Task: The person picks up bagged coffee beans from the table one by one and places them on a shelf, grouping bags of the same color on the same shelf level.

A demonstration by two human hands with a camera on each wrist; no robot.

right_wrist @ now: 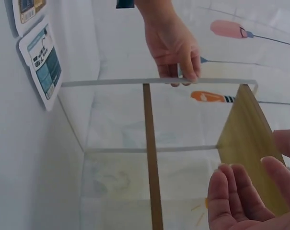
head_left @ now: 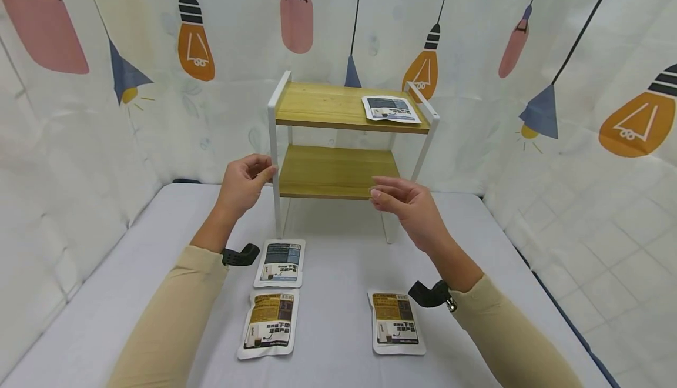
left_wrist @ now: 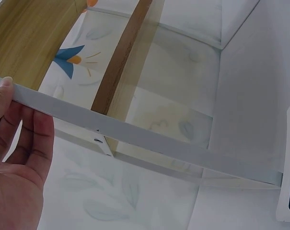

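Observation:
A small two-tier shelf (head_left: 333, 170) with wooden boards and a white frame stands on the table. My left hand (head_left: 243, 185) pinches its left front post (head_left: 276, 211) between thumb and fingers, above the lower board. The left wrist view shows the thumb over the white post (left_wrist: 135, 133) and the fingers behind it. My right hand (head_left: 415, 208) hovers before the lower board's right end, fingers loosely bent and holding nothing; the right wrist view shows its palm (right_wrist: 250, 206) bare. On the top board's right side lies a white pouch with a blue label (head_left: 391, 109).
Another blue-labelled pouch (head_left: 280, 263) lies on the white table (head_left: 328, 317) by the shelf's left front foot. Nearer are two brown-labelled pouches, one at left (head_left: 270, 324) and one at right (head_left: 396, 323). A patterned curtain (head_left: 233, 111) surrounds the table.

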